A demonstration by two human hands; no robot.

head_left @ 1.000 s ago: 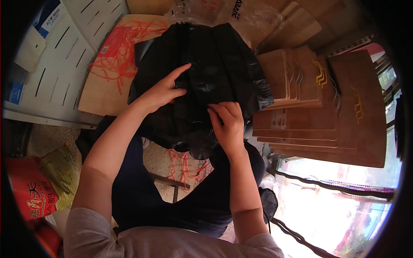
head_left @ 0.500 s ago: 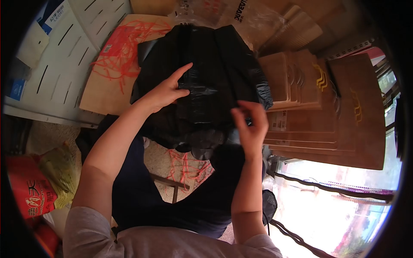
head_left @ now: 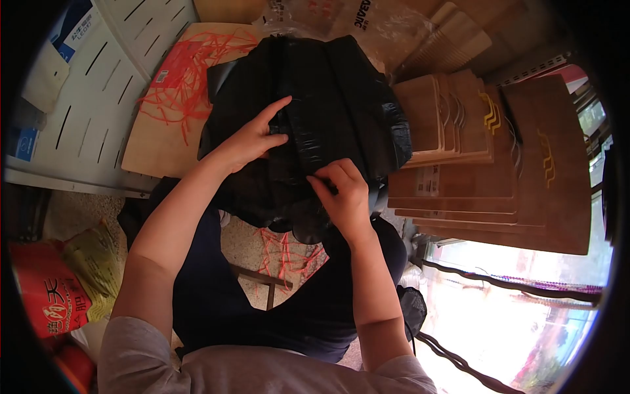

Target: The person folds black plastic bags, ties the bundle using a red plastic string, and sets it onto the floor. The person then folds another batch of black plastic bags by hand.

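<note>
1. The black plastic [head_left: 341,98] lies in front of the person, above the knees, covering part of the pale board [head_left: 147,141] near that board's right edge. What bears most of its weight is hidden.
2. Red string [head_left: 190,108] lies on the board's uncovered left part, and wooden panels [head_left: 485,184] stand just beyond the plastic's right side.
3. The left hand [head_left: 246,144] rests on the plastic left of its middle, thumb and forefinger spread well apart; the other fingers cannot be made out.
4. The right hand [head_left: 348,197] is at the lower middle, thumb and fingertips drawn close together at the surface. Whether they are clamped on a fold, I cannot tell.
5. The plastic looks thin, soft and limp, so it should crease rather than hold a shape. Its shine suggests a slippery skin. One layer is probably light and easily torn; anything underneath could add weight.
6. A raised fold or the gathered right edge seems the best hold, with a flat palm bracing the rest.
</note>
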